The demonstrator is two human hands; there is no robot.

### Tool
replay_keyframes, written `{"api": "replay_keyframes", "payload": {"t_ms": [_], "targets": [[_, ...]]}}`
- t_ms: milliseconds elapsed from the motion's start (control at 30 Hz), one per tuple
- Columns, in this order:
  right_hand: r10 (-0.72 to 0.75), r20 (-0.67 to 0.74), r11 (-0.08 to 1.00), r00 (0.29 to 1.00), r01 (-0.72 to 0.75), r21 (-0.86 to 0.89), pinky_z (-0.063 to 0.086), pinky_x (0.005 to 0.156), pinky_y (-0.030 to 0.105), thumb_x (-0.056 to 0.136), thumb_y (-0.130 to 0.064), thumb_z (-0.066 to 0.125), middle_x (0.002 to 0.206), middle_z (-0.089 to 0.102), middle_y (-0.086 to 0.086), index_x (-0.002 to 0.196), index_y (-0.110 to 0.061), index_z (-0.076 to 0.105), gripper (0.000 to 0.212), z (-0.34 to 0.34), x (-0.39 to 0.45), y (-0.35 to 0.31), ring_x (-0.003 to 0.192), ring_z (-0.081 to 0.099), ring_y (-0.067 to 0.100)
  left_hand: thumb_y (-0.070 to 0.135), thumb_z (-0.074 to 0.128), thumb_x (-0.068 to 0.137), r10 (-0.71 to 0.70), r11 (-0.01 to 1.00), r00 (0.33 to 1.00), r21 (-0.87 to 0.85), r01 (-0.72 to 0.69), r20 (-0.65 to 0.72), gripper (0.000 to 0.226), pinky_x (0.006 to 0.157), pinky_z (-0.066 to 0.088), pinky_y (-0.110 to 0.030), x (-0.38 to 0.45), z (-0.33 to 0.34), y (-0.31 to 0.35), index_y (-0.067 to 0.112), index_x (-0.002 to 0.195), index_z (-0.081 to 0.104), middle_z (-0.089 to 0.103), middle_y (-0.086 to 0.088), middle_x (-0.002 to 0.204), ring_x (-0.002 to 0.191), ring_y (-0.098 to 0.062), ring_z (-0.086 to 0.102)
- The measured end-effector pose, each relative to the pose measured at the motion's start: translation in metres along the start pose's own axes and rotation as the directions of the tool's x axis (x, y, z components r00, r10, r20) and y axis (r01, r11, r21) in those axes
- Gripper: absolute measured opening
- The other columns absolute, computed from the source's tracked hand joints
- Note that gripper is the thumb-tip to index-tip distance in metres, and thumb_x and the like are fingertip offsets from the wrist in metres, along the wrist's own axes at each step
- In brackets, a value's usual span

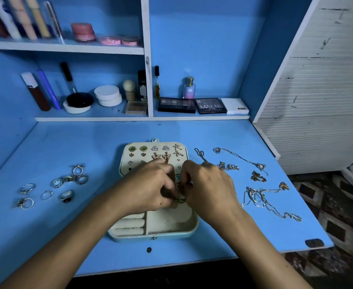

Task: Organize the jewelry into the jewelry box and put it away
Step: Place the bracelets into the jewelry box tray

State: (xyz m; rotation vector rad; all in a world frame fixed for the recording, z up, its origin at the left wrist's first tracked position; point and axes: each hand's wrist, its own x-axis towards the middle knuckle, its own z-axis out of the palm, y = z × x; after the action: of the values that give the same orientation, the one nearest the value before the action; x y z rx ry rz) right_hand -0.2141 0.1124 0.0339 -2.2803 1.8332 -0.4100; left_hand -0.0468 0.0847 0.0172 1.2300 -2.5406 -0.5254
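Observation:
An open cream jewelry box [169,224] lies on the blue desk [67,147]. Its lid panel [129,161] holds several earrings. My left hand [150,188] and my right hand [206,186] meet over the middle of the box, both pinching a small ring-shaped piece [180,199] between the fingertips. Several rings [67,180] lie loose on the desk at the left. Tangled necklaces [261,197] and chains [240,159] lie at the right. The box's ring rolls [129,226] and an open compartment show below my hands.
Low shelves behind the desk hold cosmetics: eyeshadow palettes [192,105], a perfume bottle [189,88], white jars [108,95], tubes. An upper shelf carries pink compacts [83,31]. A white slatted panel [317,101] stands at the right. The desk's front edge is near me.

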Motion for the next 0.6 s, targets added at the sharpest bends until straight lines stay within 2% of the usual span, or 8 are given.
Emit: {"api": "replay_keyframes", "payload": {"t_ms": [100,200,367,433,600], "targets": [[-0.009,-0.022,0.999,1.000,0.010,0.044,0.037,0.060,0.031,0.083,-0.013,0.059,0.093,0.060,-0.004,0.087,-0.027,0.054,0.015,0.004,0.000,0.002,0.085,0.058,0.027,0.040,0.075,0.072,0.018,1.000,1.000,0.011,-0.018,-0.004,0.015,0.075,0.048,-0.040,0.002,0.002,-0.001,0.036,0.086,0.079,0.055,0.012,0.079,0.088,-0.009,0.047],[0.026,-0.023,0.996,0.999,-0.024,0.087,0.046,0.065,0.031,0.085,-0.018,0.061,0.097,0.060,-0.006,0.090,-0.027,0.065,0.011,0.001,-0.001,0.005,0.088,0.060,0.024,0.040,0.070,0.073,0.031,0.999,0.999,0.033,-0.031,-0.022,0.015,0.072,0.050,-0.038,0.003,0.002,-0.002,0.035,0.085,0.079,0.052,0.015,0.076,0.084,-0.006,0.046],[0.025,0.124,0.999,0.992,-0.031,0.043,0.049,0.078,0.030,0.090,-0.033,0.059,0.107,0.058,-0.009,0.101,-0.035,0.072,0.017,-0.009,-0.007,0.008,0.098,0.060,0.020,0.047,0.059,0.072,0.032,0.998,0.999,0.052,-0.030,-0.037,0.025,0.069,0.050,-0.038,0.004,0.006,-0.002,0.033,0.081,0.079,0.054,0.015,0.077,0.082,-0.006,0.046],[0.024,0.181,1.000,0.983,-0.027,0.013,0.049,0.078,0.031,0.091,-0.039,0.060,0.108,0.055,-0.008,0.103,-0.038,0.072,0.017,-0.009,-0.009,0.006,0.100,0.059,0.021,0.044,0.061,0.070,0.022,0.998,0.999,0.060,-0.019,-0.038,0.023,0.069,0.050,-0.038,0.004,0.006,-0.004,0.031,0.079,0.078,0.055,0.017,0.078,0.081,-0.006,0.045],[0.042,0.210,0.999,0.977,-0.040,-0.016,0.052,0.081,0.036,0.090,-0.033,0.060,0.109,0.051,-0.005,0.106,-0.038,0.073,0.021,-0.005,-0.010,0.005,0.102,0.058,0.024,0.037,0.064,0.068,0.008,0.998,0.999,0.061,-0.005,-0.044,0.018,0.072,0.052,-0.036,0.003,0.004,-0.003,0.030,0.077,0.078,0.059,0.021,0.075,0.084,-0.008,0.050]]}}
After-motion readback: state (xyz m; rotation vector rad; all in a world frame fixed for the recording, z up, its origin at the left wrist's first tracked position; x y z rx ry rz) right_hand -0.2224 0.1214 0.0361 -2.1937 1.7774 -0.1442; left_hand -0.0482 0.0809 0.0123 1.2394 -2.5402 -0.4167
